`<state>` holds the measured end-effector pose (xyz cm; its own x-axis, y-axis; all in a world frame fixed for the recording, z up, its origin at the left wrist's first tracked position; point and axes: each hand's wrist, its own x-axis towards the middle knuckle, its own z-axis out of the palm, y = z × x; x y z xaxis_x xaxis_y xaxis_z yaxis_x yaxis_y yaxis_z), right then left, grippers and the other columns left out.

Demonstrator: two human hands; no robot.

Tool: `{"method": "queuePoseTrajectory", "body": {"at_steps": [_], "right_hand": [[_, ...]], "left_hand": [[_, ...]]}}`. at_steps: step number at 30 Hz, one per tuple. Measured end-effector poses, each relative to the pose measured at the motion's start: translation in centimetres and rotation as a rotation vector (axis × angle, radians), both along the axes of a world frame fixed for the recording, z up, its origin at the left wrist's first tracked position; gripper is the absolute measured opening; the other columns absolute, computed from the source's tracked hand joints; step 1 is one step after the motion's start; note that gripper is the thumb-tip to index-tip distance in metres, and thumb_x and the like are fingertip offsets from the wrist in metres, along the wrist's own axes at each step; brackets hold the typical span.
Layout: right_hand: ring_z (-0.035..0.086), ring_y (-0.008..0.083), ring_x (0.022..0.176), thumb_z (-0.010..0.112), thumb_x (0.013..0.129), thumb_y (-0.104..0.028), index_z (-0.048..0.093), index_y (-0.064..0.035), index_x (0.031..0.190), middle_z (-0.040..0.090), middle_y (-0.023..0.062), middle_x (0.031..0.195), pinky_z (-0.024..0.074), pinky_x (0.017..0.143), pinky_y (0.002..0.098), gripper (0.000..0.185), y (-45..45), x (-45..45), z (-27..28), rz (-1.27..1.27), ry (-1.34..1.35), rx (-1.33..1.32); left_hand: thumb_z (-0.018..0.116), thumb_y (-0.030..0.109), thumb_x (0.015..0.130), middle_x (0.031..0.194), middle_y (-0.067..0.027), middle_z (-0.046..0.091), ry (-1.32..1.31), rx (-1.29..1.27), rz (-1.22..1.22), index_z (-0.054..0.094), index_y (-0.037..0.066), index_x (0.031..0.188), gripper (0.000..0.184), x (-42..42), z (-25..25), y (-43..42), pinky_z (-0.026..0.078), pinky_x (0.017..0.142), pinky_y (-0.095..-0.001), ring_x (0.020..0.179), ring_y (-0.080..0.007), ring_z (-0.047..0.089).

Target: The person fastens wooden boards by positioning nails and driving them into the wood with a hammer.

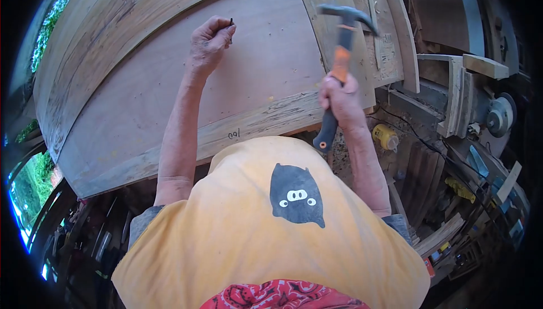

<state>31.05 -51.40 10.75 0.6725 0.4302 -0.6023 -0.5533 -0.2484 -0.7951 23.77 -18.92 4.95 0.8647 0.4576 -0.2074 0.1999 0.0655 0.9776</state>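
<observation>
My right hand (344, 95) is wrapped round the black and orange handle of a claw hammer (342, 54). Its dark head is raised over the right part of the panel and slightly blurred. Thumb and fingers of my left hand (210, 40) are pinched on a thin dark nail (231, 22), whose upper end sticks up past the thumb. That hand is above the pale plywood panel (254, 71); whether the nail's lower tip touches the wood is hidden. Boards frame the panel, and the near one (271, 111) bears the handwritten number 100.
A yellow container (386, 137) lies below the panel's right end. Farther right is a grinder-like tool with a round disc (501, 114), beside stacked timber (452, 100). A dark cable (421, 139) runs over the cluttered floor. Wood offcuts fill the lower right.
</observation>
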Motion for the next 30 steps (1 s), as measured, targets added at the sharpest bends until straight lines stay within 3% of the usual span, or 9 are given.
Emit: {"method": "queuePoseTrajectory", "body": {"at_steps": [2, 3, 8, 11, 17, 20, 23, 26, 30], "right_hand": [[0.054, 0.0085, 0.052, 0.058, 0.095, -0.010, 0.053, -0.0061, 0.093, 0.056, 0.0003, 0.067, 0.0450, 0.049, 0.0245, 0.007, 1.3, -0.8, 1.6, 0.282, 0.039, -0.183], [0.056, 0.0079, 0.052, 0.059, 0.096, -0.011, 0.053, -0.0061, 0.094, 0.057, -0.0005, 0.066, 0.0461, 0.049, 0.0243, 0.008, 1.6, -1.5, 1.0, 0.283, 0.106, -0.067], [0.054, 0.0071, 0.050, 0.058, 0.097, -0.011, 0.053, -0.0058, 0.098, 0.056, -0.0002, 0.066, 0.0451, 0.048, 0.0237, 0.008, -0.4, 0.9, 1.4, 0.043, 0.032, -0.044], [0.053, 0.0073, 0.050, 0.058, 0.097, -0.010, 0.052, -0.0051, 0.099, 0.056, -0.0003, 0.067, 0.0442, 0.048, 0.0233, 0.008, -1.4, 1.5, 1.0, -0.045, 0.004, 0.027], [0.053, 0.0070, 0.051, 0.057, 0.097, -0.009, 0.052, -0.0049, 0.099, 0.057, -0.0007, 0.067, 0.0443, 0.048, 0.0237, 0.007, 1.8, -2.5, 0.4, 0.247, 0.091, -0.047], [0.053, 0.0068, 0.050, 0.057, 0.097, -0.008, 0.052, -0.0053, 0.098, 0.057, -0.0008, 0.067, 0.0442, 0.047, 0.0238, 0.006, 1.4, -1.5, 1.9, 0.181, 0.107, -0.014], [0.053, 0.0067, 0.049, 0.058, 0.097, -0.008, 0.052, -0.0054, 0.097, 0.057, -0.0007, 0.066, 0.0438, 0.046, 0.0236, 0.006, 0.4, -1.0, 2.6, -0.048, -0.063, 0.069], [0.053, 0.0065, 0.049, 0.057, 0.097, -0.007, 0.053, -0.0052, 0.096, 0.056, -0.0008, 0.066, 0.0438, 0.046, 0.0231, 0.005, 0.5, -1.9, 1.0, -0.126, -0.108, 0.095], [0.054, 0.0063, 0.052, 0.058, 0.096, -0.009, 0.054, -0.0035, 0.101, 0.056, -0.0014, 0.066, 0.0442, 0.047, 0.0233, 0.008, 2.5, -4.2, 0.2, 0.240, 0.071, 0.026]], "left_hand": [[0.069, 0.008, 0.098, 0.083, 0.0026, 0.066, -0.001, -0.026, -0.009, 0.072, 0.004, 0.099, 0.006, 1.5, -0.7, -0.1, 0.046, 0.063, -0.0224, 0.069, -0.0052, 0.055], [0.069, 0.008, 0.098, 0.082, 0.0027, 0.066, -0.002, -0.017, -0.009, 0.072, 0.004, 0.099, 0.006, 2.4, -0.7, -0.2, 0.045, 0.062, -0.0222, 0.069, -0.0050, 0.055], [0.069, 0.008, 0.096, 0.075, 0.0037, 0.063, 0.024, 0.024, -0.070, 0.072, 0.003, 0.099, 0.006, 4.7, -0.6, 0.3, 0.043, 0.058, -0.0219, 0.065, -0.0035, 0.053], [0.069, 0.007, 0.097, 0.080, 0.0023, 0.067, -0.002, -0.017, -0.062, 0.072, 0.003, 0.100, 0.006, 5.2, -1.4, 1.1, 0.040, 0.053, -0.0194, 0.060, -0.0027, 0.052], [0.069, 0.008, 0.098, 0.082, 0.0003, 0.069, -0.005, -0.072, -0.018, 0.073, 0.004, 0.101, 0.007, 5.0, -1.0, 1.2, 0.040, 0.050, -0.0181, 0.061, -0.0019, 0.053], [0.069, 0.009, 0.098, 0.083, -0.0004, 0.070, -0.039, -0.110, 0.004, 0.073, 0.004, 0.102, 0.007, 4.7, -1.0, 1.7, 0.041, 0.050, -0.0185, 0.062, -0.0024, 0.055], [0.069, 0.009, 0.098, 0.085, -0.0012, 0.071, -0.058, -0.145, 0.033, 0.073, 0.004, 0.104, 0.009, 4.8, -1.3, 2.1, 0.041, 0.051, -0.0187, 0.063, -0.0028, 0.056], [0.069, 0.010, 0.098, 0.087, -0.0024, 0.071, -0.063, -0.157, 0.026, 0.072, 0.003, 0.105, 0.010, 5.0, -1.5, 2.3, 0.042, 0.052, -0.0189, 0.065, -0.0033, 0.056], [0.070, 0.010, 0.097, 0.084, -0.0015, 0.070, -0.061, -0.191, -0.013, 0.072, 0.003, 0.104, 0.009, 4.9, -1.3, 2.2, 0.043, 0.052, -0.0188, 0.063, -0.0029, 0.056]]}}
